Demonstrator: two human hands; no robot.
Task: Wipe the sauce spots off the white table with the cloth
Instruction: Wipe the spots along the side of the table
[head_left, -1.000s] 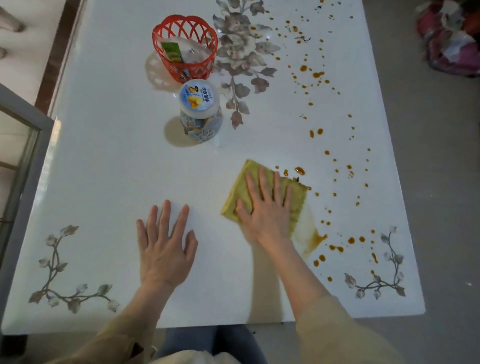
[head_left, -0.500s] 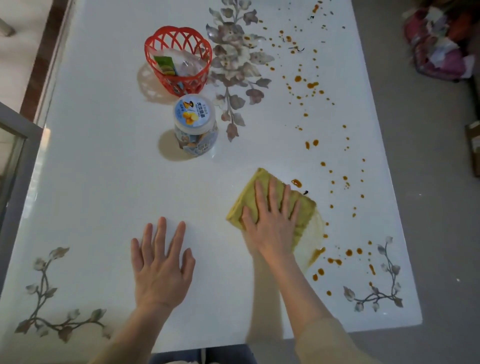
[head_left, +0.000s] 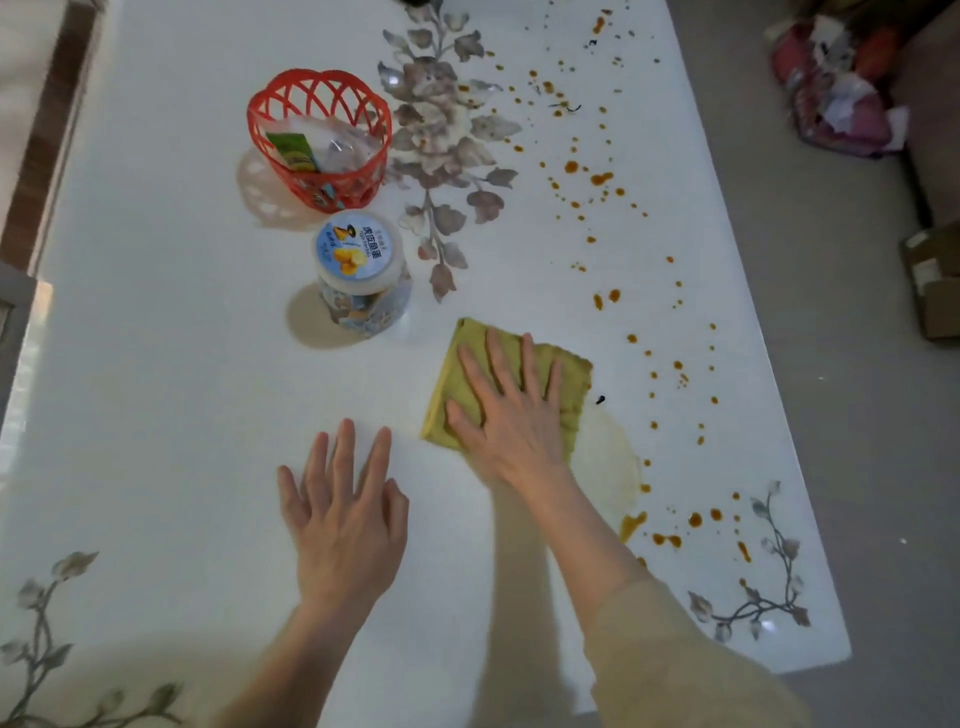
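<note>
Since the earlier frames the folded yellow-green cloth under the right hand has slid toward the jar, covering the orange drop that lay at its far edge and leaving a wider pale smear on its right. Right hand: palm down, fingers spread flat on the cloth, pressing rather than gripping; the grip is fully open and closed round nothing. Left hand: flat on the glossy white tabletop, fingers spread, holding nothing, near the cloth's left corner but apart from it. Round clear jar with a white-and-blue printed lid: upright, beyond the cloth to its left, not touching it. Red plastic lattice basket: just beyond the jar, holding a green-yellow packet and clear wrapping. Orange-brown sauce spots: scattered in a band right of the cloth, from the far edge to the near right corner, with a thicker streak at the smear's near end. One small dark speck just right of the cloth.
</note>
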